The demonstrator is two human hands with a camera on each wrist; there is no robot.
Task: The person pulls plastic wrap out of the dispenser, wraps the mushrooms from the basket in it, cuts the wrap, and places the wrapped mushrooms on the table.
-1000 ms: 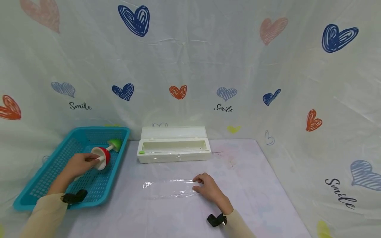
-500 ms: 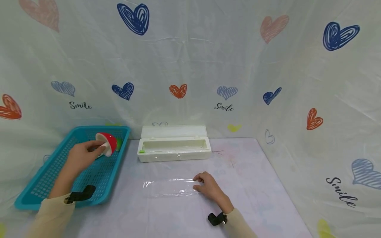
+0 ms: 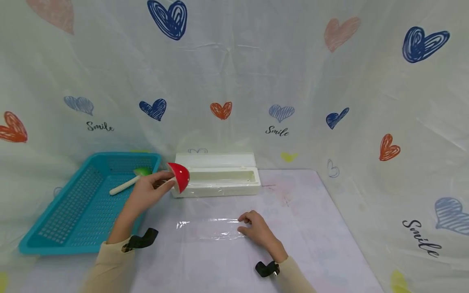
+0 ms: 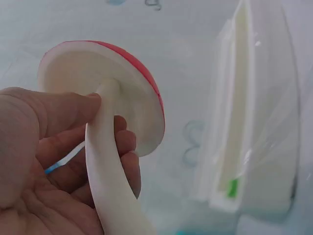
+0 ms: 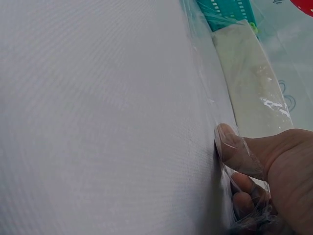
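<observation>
My left hand (image 3: pixel 161 180) grips the white stem of a toy mushroom with a red cap (image 3: pixel 179 176) and holds it in the air, between the blue basket and the white box. In the left wrist view the thumb and curled fingers of that hand (image 4: pixel 110 125) wrap the stem below the cap (image 4: pixel 105 93). A sheet of clear plastic wrap (image 3: pixel 207 230) lies flat on the table. My right hand (image 3: pixel 243 226) has its fingers curled on the sheet's right edge. In the right wrist view the film (image 5: pixel 208 98) drapes over those fingers (image 5: pixel 234 183).
An open white wrap dispenser box (image 3: pixel 216 179) stands at the back of the table, its lid up. The blue mesh basket (image 3: pixel 47 240) at the left holds a green-capped toy mushroom (image 3: pixel 141 171). Heart-printed sheeting covers the walls and the table (image 3: pixel 311 228).
My left hand lifted the red mushroom out of the basket and carried it right, to just in front of the white box. The right hand stayed on the wrap.
</observation>
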